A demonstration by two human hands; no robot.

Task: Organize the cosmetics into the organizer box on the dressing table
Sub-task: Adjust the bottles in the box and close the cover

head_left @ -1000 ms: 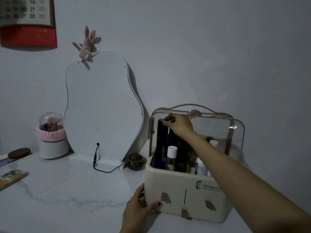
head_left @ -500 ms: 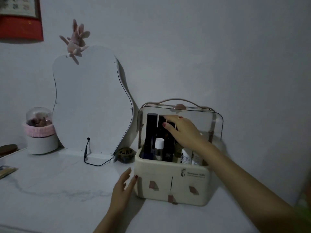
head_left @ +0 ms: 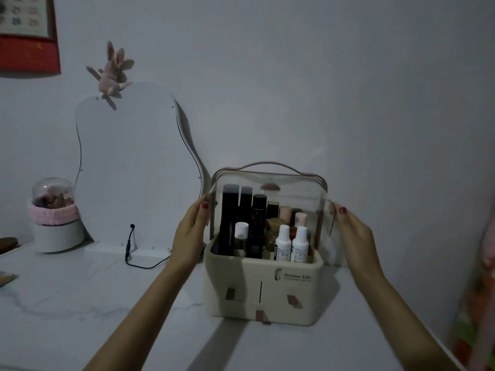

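Standing on the white marble-patterned dressing table (head_left: 80, 311), near the wall, is the cream plastic organizer box (head_left: 261, 287) with its clear curved lid (head_left: 270, 183) and pink handle. Left hand (head_left: 188, 236) grips the lid's left edge, thumb on the front. Right hand (head_left: 353, 236) holds the lid's right edge, fingers lightly curled round it. The hands are well apart, with the box between them.

Inside, upright: tall black tubes (head_left: 230, 218), a clear bottle with a white cap (head_left: 241, 236), two small white bottles (head_left: 292, 245), all packed close.

Left of the box: wavy white-backed mirror (head_left: 134, 170) leaning on the wall, pink plush rabbit (head_left: 111, 73) on top, black cable (head_left: 128, 253) at its base. Farther left, a white pot with pink knit band and clear dome (head_left: 55, 220). Red-edged calendar (head_left: 26, 33) on the wall.
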